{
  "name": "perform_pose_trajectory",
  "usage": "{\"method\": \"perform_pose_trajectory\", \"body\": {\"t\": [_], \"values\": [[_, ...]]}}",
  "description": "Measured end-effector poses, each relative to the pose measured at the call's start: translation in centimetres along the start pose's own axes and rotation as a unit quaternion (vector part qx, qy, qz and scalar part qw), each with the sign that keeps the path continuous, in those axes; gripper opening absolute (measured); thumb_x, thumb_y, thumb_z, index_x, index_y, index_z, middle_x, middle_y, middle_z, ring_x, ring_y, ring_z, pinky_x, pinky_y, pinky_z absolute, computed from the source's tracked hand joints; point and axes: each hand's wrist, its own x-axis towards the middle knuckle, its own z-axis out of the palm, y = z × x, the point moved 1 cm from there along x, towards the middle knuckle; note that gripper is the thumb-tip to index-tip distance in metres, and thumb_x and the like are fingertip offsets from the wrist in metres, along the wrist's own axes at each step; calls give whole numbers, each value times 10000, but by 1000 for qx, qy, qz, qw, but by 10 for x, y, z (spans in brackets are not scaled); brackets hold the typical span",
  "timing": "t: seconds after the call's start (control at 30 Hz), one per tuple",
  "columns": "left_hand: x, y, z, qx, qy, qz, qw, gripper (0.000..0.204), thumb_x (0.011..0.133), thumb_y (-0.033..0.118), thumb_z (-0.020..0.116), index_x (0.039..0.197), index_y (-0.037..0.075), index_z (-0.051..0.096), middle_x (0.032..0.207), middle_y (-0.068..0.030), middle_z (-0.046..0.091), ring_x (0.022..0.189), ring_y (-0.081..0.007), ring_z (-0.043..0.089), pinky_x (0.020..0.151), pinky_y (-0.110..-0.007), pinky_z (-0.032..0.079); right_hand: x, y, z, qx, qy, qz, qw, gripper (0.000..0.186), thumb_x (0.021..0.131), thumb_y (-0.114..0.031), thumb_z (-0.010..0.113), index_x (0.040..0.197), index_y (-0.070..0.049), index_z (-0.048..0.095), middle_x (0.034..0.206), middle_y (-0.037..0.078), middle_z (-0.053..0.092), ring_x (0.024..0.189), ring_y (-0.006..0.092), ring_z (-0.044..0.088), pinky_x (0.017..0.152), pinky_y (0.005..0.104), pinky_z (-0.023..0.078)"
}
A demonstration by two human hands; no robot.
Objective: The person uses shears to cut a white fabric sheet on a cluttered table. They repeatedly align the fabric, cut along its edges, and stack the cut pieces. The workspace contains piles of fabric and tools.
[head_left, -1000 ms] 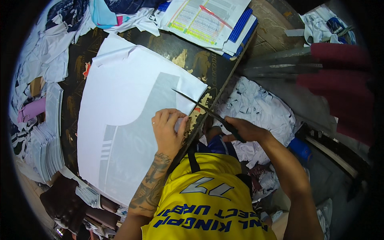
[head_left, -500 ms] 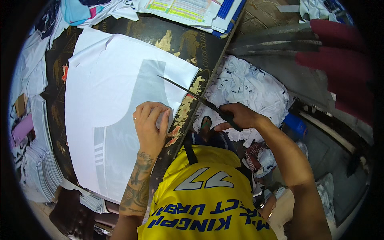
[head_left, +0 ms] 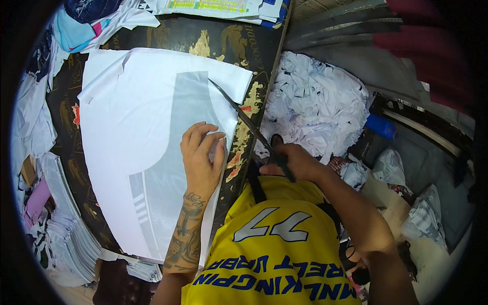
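A white cloth (head_left: pixel 122 117) lies on the dark table, with a grey panel bearing white stripes (head_left: pixel 190 101) over its right part. My left hand (head_left: pixel 204 155) rests on the panel near the table's edge, fingers bent loosely and thumb apart, gripping nothing visible. My right hand (head_left: pixel 297 161) is closed round the handles of a pair of long dark scissors (head_left: pixel 246 121), beyond the table edge. The blades slant over the cloth, their tip beside the panel's far right corner. They look closed together; whether they touch the cloth cannot be told.
Below the table's right edge lies a big heap of white cloth scraps (head_left: pixel 315 109). Stacked pale pieces (head_left: pixel 73 239) stand at the lower left. Printed sheets (head_left: pixel 218 6) and coloured cloths (head_left: pixel 73 33) lie along the table's far side. A blue roll (head_left: pixel 380 126) is at the right.
The scissors' tip has shifted off the grey panel to its right edge, and my right hand has come closer to my body. My left hand stays on the panel. The whole view has shifted slightly.
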Motion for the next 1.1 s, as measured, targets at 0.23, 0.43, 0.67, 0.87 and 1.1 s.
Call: {"method": "perform_pose_trajectory", "body": {"t": [0.23,0.43,0.67,0.87,1.1], "values": [[2,-10,-4,-33,-22,-4,999,201,918,-3,671,1095,52,749,1231,-81,691,1301,-339,574,1102,-460,420,-10,-35,42,63,28,57,996,607,820,-569,912,1010,-7,786,838,70,730,768,161,645,764,360,518],[3,-19,-8,-68,-25,6,997,392,804,-157,560,1084,48,741,1202,-101,718,1271,-366,597,1090,-457,486,0,-57,87,149,75,7,986,557,842,-519,911,1009,-4,783,881,100,760,815,185,700,803,359,552],[7,-22,-5,-81,13,29,996,468,743,-150,508,1098,45,741,1179,-102,722,1250,-368,611,1072,-450,501,13,-83,93,141,97,19,985,519,882,-487,897,943,5,744,791,32,704,735,105,646,703,292,519],[1,-15,-6,-48,-2,4,999,355,782,-78,586,1067,65,742,1175,-56,715,1263,-317,593,1065,-454,423,18,-81,54,216,52,11,975,457,935,-488,844,864,-54,722,676,-10,620,569,95,581,552,277,454],[45,76,37,198,93,10,976,609,873,180,724,1454,51,595,1460,-124,606,1440,-344,490,1185,-603,321,-37,-55,-142,-63,-35,-73,995,449,977,-519,766,952,-93,627,794,-17,588,751,98,585,665,290,478]]}}
